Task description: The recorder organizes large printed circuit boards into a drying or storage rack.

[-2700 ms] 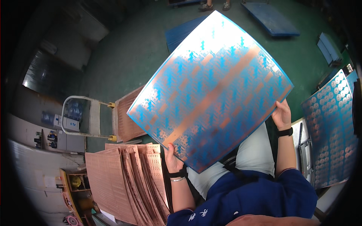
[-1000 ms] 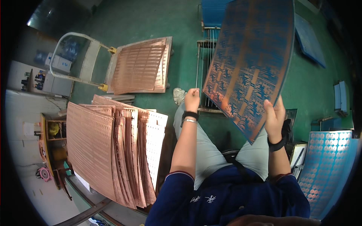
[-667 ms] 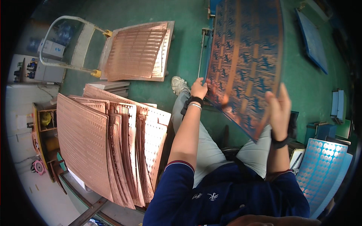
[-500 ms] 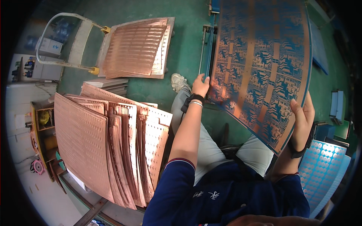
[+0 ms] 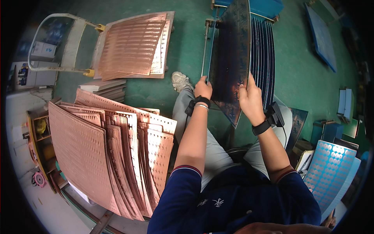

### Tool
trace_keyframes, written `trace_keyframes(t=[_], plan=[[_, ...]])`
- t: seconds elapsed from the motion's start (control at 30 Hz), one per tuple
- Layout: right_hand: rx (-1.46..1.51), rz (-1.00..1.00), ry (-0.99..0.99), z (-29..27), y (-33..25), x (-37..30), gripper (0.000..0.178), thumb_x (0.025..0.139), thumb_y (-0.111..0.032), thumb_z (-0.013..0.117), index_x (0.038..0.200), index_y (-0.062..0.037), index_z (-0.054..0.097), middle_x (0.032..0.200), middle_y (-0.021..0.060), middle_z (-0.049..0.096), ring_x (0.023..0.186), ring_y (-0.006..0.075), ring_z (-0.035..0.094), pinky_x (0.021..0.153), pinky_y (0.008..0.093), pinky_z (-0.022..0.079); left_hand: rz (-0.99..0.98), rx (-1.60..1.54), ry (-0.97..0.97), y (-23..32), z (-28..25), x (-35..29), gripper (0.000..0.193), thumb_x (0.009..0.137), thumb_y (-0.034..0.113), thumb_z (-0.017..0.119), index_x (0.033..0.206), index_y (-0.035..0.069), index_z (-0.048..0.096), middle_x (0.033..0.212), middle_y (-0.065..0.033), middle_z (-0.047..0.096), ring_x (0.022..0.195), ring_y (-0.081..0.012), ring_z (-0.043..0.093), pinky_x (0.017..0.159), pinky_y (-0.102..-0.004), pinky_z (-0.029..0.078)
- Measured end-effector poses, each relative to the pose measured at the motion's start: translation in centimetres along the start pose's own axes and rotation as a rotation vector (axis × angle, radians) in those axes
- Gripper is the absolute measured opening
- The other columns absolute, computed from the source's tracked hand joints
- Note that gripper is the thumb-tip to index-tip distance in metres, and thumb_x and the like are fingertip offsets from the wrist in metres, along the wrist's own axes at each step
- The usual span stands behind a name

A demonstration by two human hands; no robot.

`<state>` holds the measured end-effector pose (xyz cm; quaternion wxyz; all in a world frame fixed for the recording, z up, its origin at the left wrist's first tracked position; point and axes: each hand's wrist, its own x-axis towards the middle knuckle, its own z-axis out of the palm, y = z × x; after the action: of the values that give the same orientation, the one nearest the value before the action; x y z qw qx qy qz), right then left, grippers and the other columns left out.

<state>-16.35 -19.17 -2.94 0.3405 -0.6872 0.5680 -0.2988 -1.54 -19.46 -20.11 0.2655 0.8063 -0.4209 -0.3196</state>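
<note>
A large circuit board panel (image 5: 230,54), dark with a copper-coloured pattern, stands steeply tilted in front of me with its lower corner toward my lap. My right hand (image 5: 251,99) is closed on its near right edge, thumb on the face and fingers behind. At its near left edge, my left hand (image 5: 203,89) is closed with the fingertips curled at the border; part of that grip is hidden. Just right of the held panel, a row of similar upright panels (image 5: 263,64) stands in a rack, whose metal rod (image 5: 205,48) shows at the left.
Copper panels (image 5: 83,152) lean in a thick stack at my left. More copper sheets (image 5: 130,46) lie on a hand trolley (image 5: 76,43) at the far left. A pile of blue panels with round copper patterns (image 5: 331,163) is at the right. A blue board (image 5: 321,37) lies on the floor beyond.
The panel has swung from facing me broadly to nearly edge-on and moved left and down, uncovering the row of panels. My right hand has moved left with it; my left has barely shifted.
</note>
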Motion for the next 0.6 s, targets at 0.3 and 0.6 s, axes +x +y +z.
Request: trace_keyframes(t=[0.3,0.6], plan=[[0.027,0.047,0.025,0.6,0.4,1.7,0.054,0.08,-0.001,0.045,0.132,0.0024,0.031,0.057,0.0187,0.053,0.046,0.0306,0.055,0.047,0.0383,0.042,-0.015,-0.018,0.0,-0.5,-0.1,0.5,0.032,0.078,0.017,0.06,0.109,0.01,0.059,0.093,-0.0153,0.066,0.088,-0.0328,0.062,0.075,-0.0396,0.048],[0.069,0.063,0.052,0.6,1.0,1.2,0.054,0.08,0.0,0.046,0.133,0.0011,0.032,0.057,0.0176,0.054,0.047,0.0274,0.055,0.047,0.0358,0.043,-0.03,-0.041,0.0,-0.5,-0.1,0.2,0.033,0.077,0.018,0.061,0.109,0.011,0.059,0.093,-0.014,0.066,0.087,-0.0321,0.062,0.075,-0.0395,0.048]])
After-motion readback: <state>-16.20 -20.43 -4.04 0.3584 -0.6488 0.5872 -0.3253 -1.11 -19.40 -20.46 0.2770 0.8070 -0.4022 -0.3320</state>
